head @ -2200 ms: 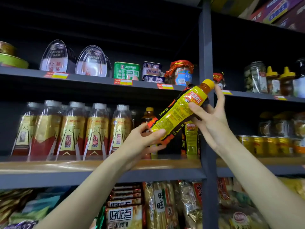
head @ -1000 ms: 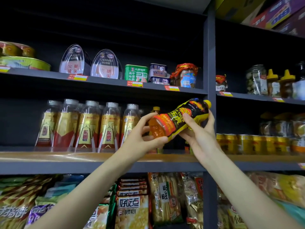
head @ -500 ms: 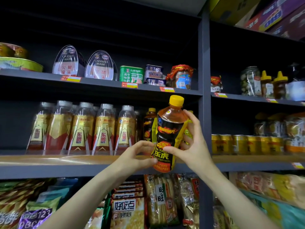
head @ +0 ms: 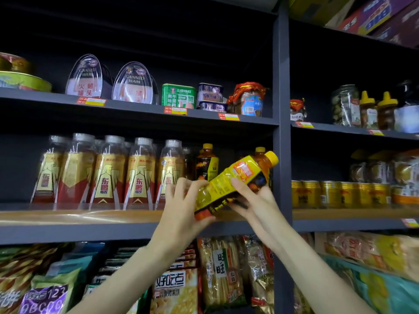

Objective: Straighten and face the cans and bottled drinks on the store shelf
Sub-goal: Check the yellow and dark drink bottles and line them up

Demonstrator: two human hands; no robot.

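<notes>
An amber drink bottle (head: 233, 177) with a yellow cap and yellow-black label is tilted, cap up to the right, in front of the middle shelf (head: 95, 217). My left hand (head: 181, 209) grips its base end. My right hand (head: 256, 196) holds its middle from below, thumb across the yellow side of the label. Behind it, two like bottles stand upright: one (head: 206, 163) facing front and another (head: 260, 151) mostly hidden. A row of clear bottles with red-gold labels (head: 108, 175) stands to the left.
A dark upright post (head: 281, 109) divides the bays just right of the bottle. Gold cans (head: 335, 193) line the right bay. Tins and jars (head: 179, 96) sit on the shelf above. Snack bags (head: 174, 288) fill the shelf below.
The bottle stood upright with its black front label toward me half a second ago. It is now tipped over to the right, yellow side showing, with my left hand gripping its base.
</notes>
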